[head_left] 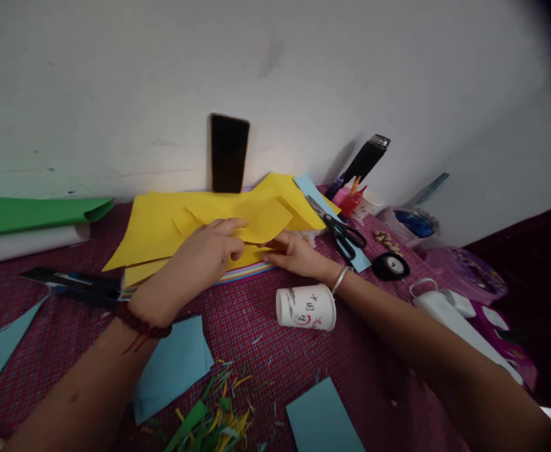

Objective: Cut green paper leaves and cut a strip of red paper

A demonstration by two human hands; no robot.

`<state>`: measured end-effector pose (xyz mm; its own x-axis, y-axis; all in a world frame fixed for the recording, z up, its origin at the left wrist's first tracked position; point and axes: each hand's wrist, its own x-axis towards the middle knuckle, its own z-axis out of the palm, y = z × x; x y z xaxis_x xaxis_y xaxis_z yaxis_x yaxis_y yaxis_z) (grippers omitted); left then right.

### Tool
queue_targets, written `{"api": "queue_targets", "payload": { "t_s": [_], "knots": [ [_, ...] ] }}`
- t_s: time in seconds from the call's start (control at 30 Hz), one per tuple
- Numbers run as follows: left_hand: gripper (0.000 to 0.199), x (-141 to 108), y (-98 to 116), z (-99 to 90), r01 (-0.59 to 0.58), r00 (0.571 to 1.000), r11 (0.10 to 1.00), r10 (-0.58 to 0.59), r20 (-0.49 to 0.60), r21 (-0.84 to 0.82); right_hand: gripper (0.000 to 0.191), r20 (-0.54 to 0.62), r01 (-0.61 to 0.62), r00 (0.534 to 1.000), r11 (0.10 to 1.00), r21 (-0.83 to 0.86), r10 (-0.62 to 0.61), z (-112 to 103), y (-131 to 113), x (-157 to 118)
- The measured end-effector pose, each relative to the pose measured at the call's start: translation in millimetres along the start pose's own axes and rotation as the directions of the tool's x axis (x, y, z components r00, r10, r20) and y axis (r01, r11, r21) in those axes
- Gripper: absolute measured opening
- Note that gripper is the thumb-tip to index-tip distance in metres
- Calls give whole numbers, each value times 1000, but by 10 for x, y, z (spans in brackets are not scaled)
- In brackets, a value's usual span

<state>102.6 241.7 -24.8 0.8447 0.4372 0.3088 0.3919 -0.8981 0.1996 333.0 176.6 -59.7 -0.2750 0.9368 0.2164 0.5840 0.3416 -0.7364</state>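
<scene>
Yellow paper sheets (157, 226) lie in a loose pile against the wall, over a stack of coloured sheets (251, 270) whose edges show in front. My left hand (214, 248) rests on the yellow paper with its fingers bent, and no object shows in it. At the right of the pile, my right hand (292, 253) has its thumb and fingers around the edge of the yellow paper. A paper cup (306, 307) lies on its side just below my right wrist. Black-handled scissors (339, 232) rest on a light blue strip (361, 258).
A phone (229, 154) leans on the wall. Light blue sheets (176, 364) and green and yellow scraps (219, 414) lie in front. Black tape (391, 266), glue bottles (351, 199), a dark flask (367, 160) and a white power strip (464, 333) are at the right. Green paper (35, 213) lies left.
</scene>
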Motion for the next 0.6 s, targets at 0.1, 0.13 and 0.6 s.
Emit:
{"api": "queue_targets", "payload": {
  "t_s": [0.1,0.13,0.6],
  "knots": [
    [27,-4,44,-40,15,1000,996,-16,10,85,19,5,-33,999,999,12,33,8,7,9],
    [24,-5,57,-53,17,1000,995,-19,19,101,17,1,-38,999,999,11,38,11,3,11],
    [20,-19,59,-39,21,996,995,-29,81,94,23,27,57,998,988,-141,-54,-39,-45,18]
  ]
}}
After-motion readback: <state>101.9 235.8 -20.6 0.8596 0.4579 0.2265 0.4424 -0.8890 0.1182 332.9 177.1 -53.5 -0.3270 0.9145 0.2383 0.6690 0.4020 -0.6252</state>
